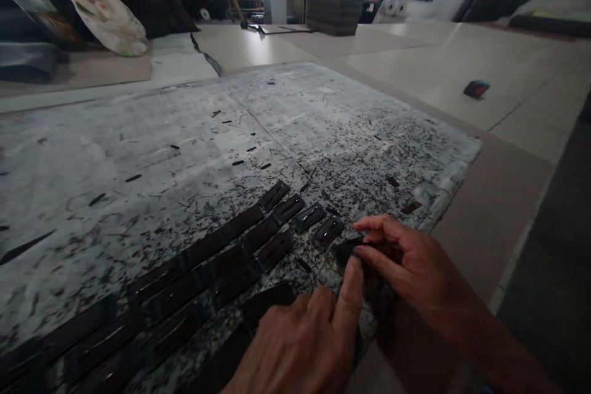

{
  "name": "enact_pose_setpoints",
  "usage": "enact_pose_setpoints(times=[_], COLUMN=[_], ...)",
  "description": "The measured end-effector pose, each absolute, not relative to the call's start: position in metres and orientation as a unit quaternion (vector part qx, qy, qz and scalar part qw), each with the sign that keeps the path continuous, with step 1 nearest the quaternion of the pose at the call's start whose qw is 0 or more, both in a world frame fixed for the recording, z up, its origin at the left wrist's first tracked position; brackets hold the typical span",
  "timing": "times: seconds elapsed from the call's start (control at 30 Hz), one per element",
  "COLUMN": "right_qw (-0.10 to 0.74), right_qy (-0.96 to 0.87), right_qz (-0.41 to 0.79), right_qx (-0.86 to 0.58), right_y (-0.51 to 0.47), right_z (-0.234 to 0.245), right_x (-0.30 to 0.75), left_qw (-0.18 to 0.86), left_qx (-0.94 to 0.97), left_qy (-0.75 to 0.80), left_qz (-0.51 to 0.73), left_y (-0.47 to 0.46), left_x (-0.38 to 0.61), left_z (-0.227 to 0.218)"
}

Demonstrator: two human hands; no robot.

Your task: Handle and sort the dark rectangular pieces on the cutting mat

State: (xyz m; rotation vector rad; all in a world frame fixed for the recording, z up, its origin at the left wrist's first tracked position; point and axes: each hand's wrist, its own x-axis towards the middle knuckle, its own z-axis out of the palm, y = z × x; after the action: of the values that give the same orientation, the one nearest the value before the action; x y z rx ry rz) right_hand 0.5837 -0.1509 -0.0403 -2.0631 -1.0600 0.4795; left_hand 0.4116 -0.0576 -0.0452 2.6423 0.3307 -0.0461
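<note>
My right hand (pixel 415 265) has its thumb and fingers closed on a small dark piece (pixel 344 251) at the near right of the speckled sheet. Close beside it, my left hand (pixel 300 345) is bent with its fingers curled under, and one digit reaches up against the same dark piece. What the curled fingers hold is hidden; a black strip (pixel 268 303) shows just beyond them. Left of my hands, several dark rectangular pieces (pixel 277 249) with shiny slits lie in slanting rows. One such piece (pixel 327 232) lies just beyond the held one.
Dark scraps and threads litter the white sheet (pixel 184 104) over the large table (pixel 415 49). A small dark object (pixel 476 89) sits at the far right. Towards the back stands a tall dark stack (pixel 337 0). A white bag (pixel 99 6) lies at the far left.
</note>
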Motion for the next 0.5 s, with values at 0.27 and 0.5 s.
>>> enact_pose_setpoints(times=[0.27,0.5], right_qw=[0.373,0.381], right_qy=[-0.415,-0.409], right_qz=[0.162,0.167], right_qx=[-0.814,-0.812], right_y=[-0.1492,-0.1489], right_z=[-0.0397,-0.0391], right_x=[0.5806,0.5811], left_qw=[0.197,0.206], left_qx=[0.977,0.975], left_qy=[0.058,0.058], left_qz=[-0.063,-0.065], left_y=[-0.0511,-0.0510], left_x=[0.4141,0.4096], left_z=[-0.0446,-0.0462])
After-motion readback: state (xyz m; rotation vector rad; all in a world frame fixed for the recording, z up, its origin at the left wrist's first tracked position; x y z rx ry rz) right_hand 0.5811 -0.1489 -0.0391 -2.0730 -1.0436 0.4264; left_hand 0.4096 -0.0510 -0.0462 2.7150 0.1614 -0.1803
